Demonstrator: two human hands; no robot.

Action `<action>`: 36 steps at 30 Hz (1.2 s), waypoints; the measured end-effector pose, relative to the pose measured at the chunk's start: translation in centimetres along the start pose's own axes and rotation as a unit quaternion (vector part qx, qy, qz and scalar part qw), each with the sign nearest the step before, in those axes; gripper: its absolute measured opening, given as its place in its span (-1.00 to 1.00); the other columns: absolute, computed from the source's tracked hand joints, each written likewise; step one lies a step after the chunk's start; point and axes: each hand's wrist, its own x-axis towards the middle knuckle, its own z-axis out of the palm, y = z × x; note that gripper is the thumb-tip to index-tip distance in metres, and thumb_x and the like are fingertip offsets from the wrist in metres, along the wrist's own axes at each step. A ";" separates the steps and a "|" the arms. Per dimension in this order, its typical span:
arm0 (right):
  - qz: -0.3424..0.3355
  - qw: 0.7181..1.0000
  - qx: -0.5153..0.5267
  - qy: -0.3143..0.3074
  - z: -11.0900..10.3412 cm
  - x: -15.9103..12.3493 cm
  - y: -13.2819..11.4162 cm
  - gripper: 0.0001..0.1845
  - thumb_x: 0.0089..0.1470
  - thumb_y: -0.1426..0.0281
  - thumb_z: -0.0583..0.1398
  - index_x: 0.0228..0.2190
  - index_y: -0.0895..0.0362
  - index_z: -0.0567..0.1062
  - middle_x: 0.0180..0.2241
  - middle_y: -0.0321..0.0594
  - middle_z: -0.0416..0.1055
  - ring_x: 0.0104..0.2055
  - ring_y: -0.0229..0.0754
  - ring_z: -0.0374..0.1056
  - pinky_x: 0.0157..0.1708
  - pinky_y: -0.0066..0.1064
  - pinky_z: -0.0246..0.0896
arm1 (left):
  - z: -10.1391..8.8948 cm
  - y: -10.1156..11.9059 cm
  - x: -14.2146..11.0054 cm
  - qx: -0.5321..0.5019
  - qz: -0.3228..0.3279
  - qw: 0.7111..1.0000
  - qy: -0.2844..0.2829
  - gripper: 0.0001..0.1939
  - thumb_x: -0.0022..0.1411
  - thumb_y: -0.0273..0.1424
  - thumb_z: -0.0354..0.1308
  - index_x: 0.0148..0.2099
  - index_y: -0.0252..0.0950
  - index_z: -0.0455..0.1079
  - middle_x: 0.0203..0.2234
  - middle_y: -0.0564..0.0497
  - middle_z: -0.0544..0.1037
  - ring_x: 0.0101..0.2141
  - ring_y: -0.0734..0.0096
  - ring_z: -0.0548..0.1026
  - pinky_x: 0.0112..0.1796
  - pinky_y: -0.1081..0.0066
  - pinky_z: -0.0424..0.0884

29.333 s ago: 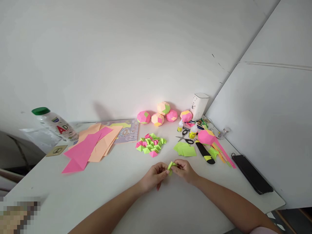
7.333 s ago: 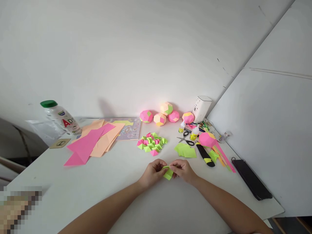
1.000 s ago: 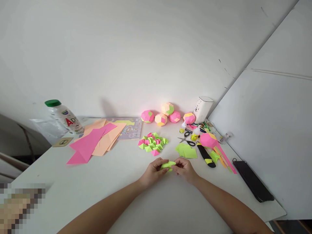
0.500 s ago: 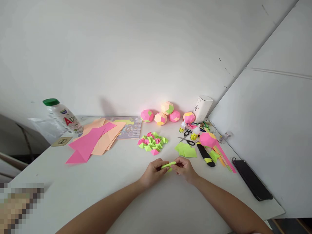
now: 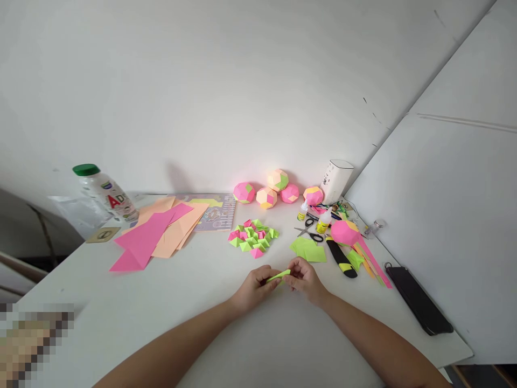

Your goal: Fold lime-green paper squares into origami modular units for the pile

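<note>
A small green piece of folded paper is held between both hands above the table, near its middle. My left hand pinches its left end, the fingers closed round it. With thumb and fingertips, my right hand grips the right end. Just beyond the hands lies a pile of small folded green and pink paper pieces. To the right of that pile are flat green paper squares, close to my right hand.
Scissors, glue bottles, a black-and-yellow cutter and a black phone-like case lie right. Several paper balls sit by the wall. Pink and peach sheets, a notebook and a white bottle are left.
The green paper looks narrower and flatter between the fingers. Both hands have stayed in nearly the same place, with the right fingers shifting slightly.
</note>
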 end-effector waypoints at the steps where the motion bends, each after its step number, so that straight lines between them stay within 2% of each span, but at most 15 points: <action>1: -0.001 1.000 0.002 -0.004 0.0 0.0 0.0 -0.66 -0.21 0.27 0.33 -0.40 0.13 0.34 -0.57 -0.40 0.30 -0.61 -0.37 0.21 -0.64 -0.53 0.18 | 0.0 0.0 0.0 0.001 0.003 1.000 -0.003 -0.71 0.21 -0.25 0.00 -0.19 -0.21 0.51 -0.55 0.07 0.24 -0.52 0.50 0.20 -0.45 0.48 0.17; 6: -0.007 1.000 -0.022 -0.010 0.0 0.1 -0.1 -0.71 -0.17 0.24 0.30 -0.44 0.19 0.46 -0.61 -0.38 0.29 -0.62 -0.37 0.20 -0.64 -0.52 0.18 | -0.1 0.0 -0.1 0.011 0.012 1.000 -0.007 -0.67 0.23 -0.22 -0.03 -0.16 -0.23 0.50 -0.57 0.09 0.20 -0.52 0.51 0.18 -0.46 0.50 0.16; 12: -0.011 0.999 -0.028 0.008 0.0 0.1 -0.4 -0.75 -0.21 0.26 0.33 -0.51 0.19 0.48 -0.62 -0.37 0.31 -0.65 -0.38 0.19 -0.67 -0.54 0.16 | -0.1 -0.2 -0.1 0.021 0.013 1.000 -0.015 -0.68 0.23 -0.24 -0.04 -0.19 -0.23 0.51 -0.59 0.11 0.18 -0.54 0.53 0.16 -0.49 0.52 0.15; 15: -0.014 0.999 -0.032 0.007 0.0 0.1 -0.5 -0.75 -0.22 0.26 0.33 -0.55 0.19 0.48 -0.65 -0.38 0.29 -0.66 -0.39 0.18 -0.68 -0.55 0.16 | 0.0 -0.2 -0.1 0.008 0.017 1.000 -0.012 -0.69 0.23 -0.25 -0.02 -0.16 -0.24 0.50 -0.57 0.07 0.29 -0.52 0.51 0.23 -0.47 0.51 0.19; 18: -0.012 0.999 -0.032 0.009 0.0 0.1 -0.5 -0.75 -0.22 0.26 0.33 -0.55 0.19 0.47 -0.66 -0.38 0.29 -0.66 -0.39 0.18 -0.68 -0.54 0.16 | 0.1 0.0 -0.1 -0.036 0.035 0.999 -0.020 -0.68 0.24 -0.27 -0.03 -0.08 -0.24 0.46 -0.43 -0.01 0.47 -0.41 0.43 0.35 -0.36 0.48 0.26; 21: -0.012 1.000 -0.023 0.017 0.0 0.1 -0.3 -0.74 -0.22 0.27 0.34 -0.50 0.18 0.46 -0.64 -0.39 0.30 -0.66 -0.38 0.19 -0.68 -0.54 0.18 | 0.1 0.1 -0.1 -0.042 0.047 0.998 -0.025 -0.67 0.26 -0.27 -0.05 -0.05 -0.23 0.44 -0.37 -0.03 0.51 -0.38 0.42 0.38 -0.34 0.47 0.28; 25: -0.016 0.999 -0.026 0.014 0.0 0.1 -0.1 -0.72 -0.19 0.27 0.32 -0.42 0.18 0.49 -0.64 -0.39 0.30 -0.65 -0.37 0.19 -0.68 -0.53 0.19 | 0.1 0.0 -0.2 -0.003 0.047 0.999 -0.020 -0.66 0.27 -0.27 -0.07 -0.08 -0.23 0.46 -0.47 0.01 0.46 -0.47 0.47 0.32 -0.41 0.50 0.25; 36: -0.026 0.999 -0.026 0.012 0.0 0.2 -0.2 -0.77 -0.22 0.28 0.33 -0.50 0.18 0.51 -0.65 -0.37 0.31 -0.66 -0.37 0.20 -0.69 -0.54 0.19 | 0.2 -0.1 -0.3 0.014 0.049 0.999 -0.017 -0.66 0.27 -0.26 -0.08 -0.11 -0.24 0.47 -0.56 0.05 0.33 -0.51 0.50 0.25 -0.45 0.51 0.19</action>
